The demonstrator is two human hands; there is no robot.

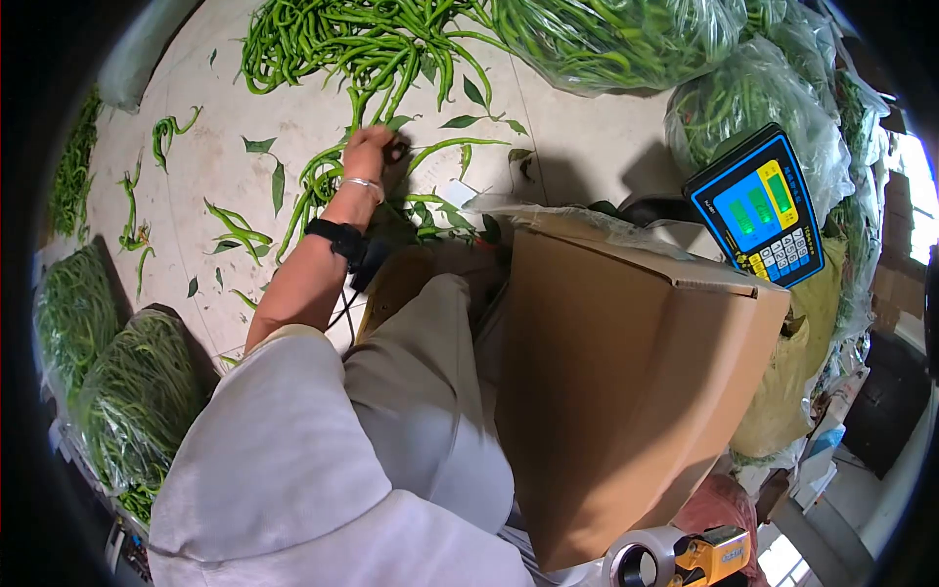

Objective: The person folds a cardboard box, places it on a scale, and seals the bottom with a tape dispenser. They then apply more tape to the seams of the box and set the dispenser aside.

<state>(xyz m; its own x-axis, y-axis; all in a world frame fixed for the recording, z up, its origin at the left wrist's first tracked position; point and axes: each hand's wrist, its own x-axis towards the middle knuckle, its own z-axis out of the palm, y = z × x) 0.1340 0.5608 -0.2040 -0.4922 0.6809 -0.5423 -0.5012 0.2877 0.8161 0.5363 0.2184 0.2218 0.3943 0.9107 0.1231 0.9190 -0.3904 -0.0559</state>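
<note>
My left hand, with a bracelet and a dark watch on its wrist, reaches down to the floor among long green peppers. Its fingers are curled, and what lies inside them is hidden. Just beyond the fingers is a large pile of green peppers. Loose leaves and single peppers lie around the hand. A tall brown cardboard box stands to the right of my legs, with clear plastic at its top edge. My right hand does not show.
A scale display with lit green digits stands behind the box. Clear bags of peppers lie at the top right and left. An orange tape dispenser with a clear roll is at the bottom right. A yellowish sack stands beside the box.
</note>
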